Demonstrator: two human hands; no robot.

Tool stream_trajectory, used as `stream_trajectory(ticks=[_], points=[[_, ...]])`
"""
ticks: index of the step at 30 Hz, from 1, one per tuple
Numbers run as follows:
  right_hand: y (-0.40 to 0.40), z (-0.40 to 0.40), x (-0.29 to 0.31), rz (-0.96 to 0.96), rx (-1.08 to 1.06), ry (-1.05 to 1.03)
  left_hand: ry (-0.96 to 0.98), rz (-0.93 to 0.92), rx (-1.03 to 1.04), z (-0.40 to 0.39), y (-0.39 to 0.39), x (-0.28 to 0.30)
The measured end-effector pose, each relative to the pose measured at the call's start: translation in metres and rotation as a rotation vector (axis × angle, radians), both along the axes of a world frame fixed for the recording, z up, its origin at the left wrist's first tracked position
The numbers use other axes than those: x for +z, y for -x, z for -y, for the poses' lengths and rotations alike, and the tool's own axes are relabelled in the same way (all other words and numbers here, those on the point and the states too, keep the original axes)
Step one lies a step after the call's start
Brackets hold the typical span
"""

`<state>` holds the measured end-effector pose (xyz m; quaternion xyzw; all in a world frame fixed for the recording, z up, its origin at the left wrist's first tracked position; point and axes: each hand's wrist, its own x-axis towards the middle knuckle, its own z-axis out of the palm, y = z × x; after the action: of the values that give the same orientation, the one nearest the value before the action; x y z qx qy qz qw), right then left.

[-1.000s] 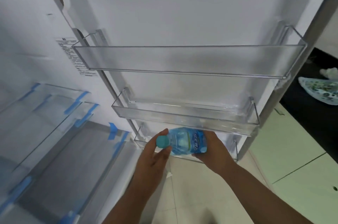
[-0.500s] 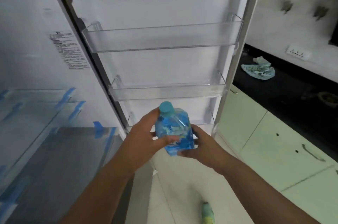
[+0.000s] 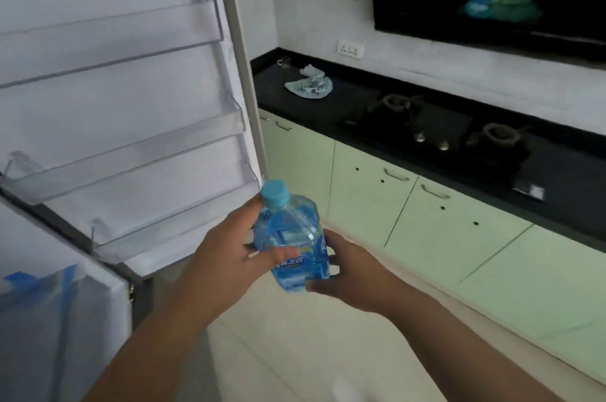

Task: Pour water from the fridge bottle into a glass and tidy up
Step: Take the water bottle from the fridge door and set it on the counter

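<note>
You've got the blue water bottle (image 3: 293,239) upright between both hands: your left hand (image 3: 226,254) wraps its left side, thumb across the label, and your right hand (image 3: 347,270) cups its lower right. Behind it is the open fridge door (image 3: 131,126), then the black countertop (image 3: 328,106) with the gas stove (image 3: 436,132).

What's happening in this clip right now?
A person holds a blue water bottle in both hands: the left hand grips its upper side, the right hand cups its base. Its teal cap is on. The fridge door beside them stands open, its shelves bare. No glass is in view, so nothing is poured yet.
</note>
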<state>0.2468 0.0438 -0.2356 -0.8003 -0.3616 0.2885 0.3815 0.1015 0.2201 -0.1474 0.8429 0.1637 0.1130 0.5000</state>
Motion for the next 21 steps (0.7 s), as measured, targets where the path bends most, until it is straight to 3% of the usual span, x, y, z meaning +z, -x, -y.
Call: stream_trajectory(ticks=[8, 21], points=[[-0.051, 0.105, 0.001, -0.039, -0.288, -0.002, 0.021, -0.002, -0.287, 0.081, -0.100, 0.005], [-0.110, 0.257, 0.007, -0.080, -0.589, -0.033, -0.101, 0.035, -0.565, 0.219, -0.224, 0.005]])
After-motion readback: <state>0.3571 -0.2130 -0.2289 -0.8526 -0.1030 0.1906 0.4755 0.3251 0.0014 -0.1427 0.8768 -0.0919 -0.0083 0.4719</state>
